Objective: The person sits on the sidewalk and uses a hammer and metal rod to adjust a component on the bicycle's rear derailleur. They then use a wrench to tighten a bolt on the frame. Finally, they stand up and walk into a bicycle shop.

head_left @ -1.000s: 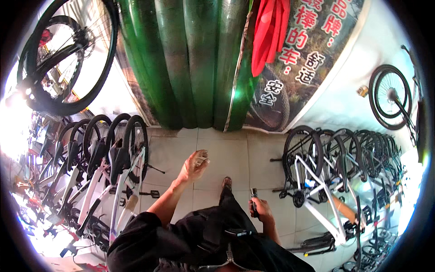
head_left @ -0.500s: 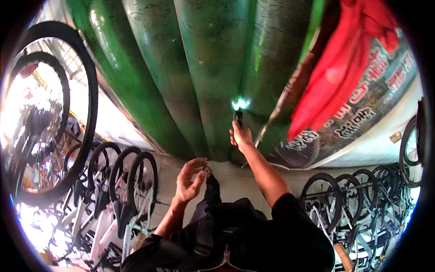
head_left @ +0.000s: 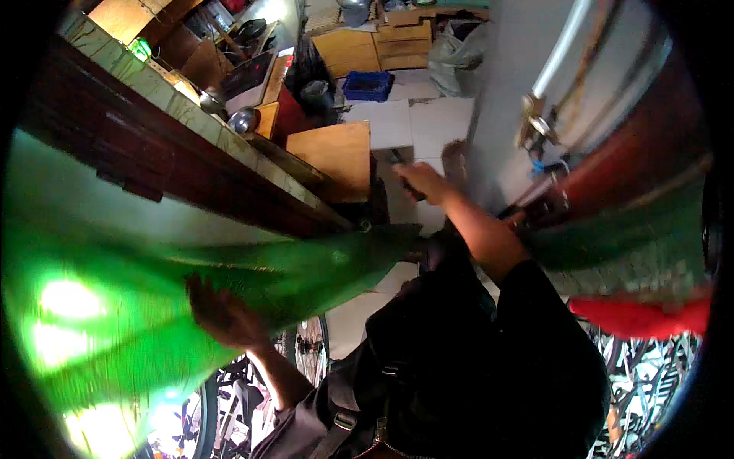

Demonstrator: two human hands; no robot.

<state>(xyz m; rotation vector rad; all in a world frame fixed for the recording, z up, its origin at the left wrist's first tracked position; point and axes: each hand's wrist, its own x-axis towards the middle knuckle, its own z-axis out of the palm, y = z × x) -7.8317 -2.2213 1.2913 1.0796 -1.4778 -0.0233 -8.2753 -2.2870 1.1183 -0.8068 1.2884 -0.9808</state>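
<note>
My left hand [head_left: 228, 314] is open, its fingers apart against the green plastic curtain [head_left: 329, 268], which is pushed off to the left. I cannot tell whether the palm bears on it fully. Ahead of me, my right hand [head_left: 428, 185] is closed around a small dark flashlight [head_left: 397, 157], slightly blurred and pointing forward over the tiled floor. More green curtain [head_left: 634, 245] hangs on my right, behind the right forearm.
A grey door [head_left: 497, 145] with a padlock [head_left: 529, 126] stands at right, a dark red frame [head_left: 191, 145] at left. Inside are a wooden cabinet [head_left: 332, 157], a blue basket [head_left: 368, 86] and a plastic bag [head_left: 462, 57]. Bicycles [head_left: 206, 417] stand behind, near a red cloth [head_left: 650, 316].
The hanging curtain has parted, and I have moved forward into the doorway. My left hand has swung out left against the curtain. The flashlight remains in my right hand.
</note>
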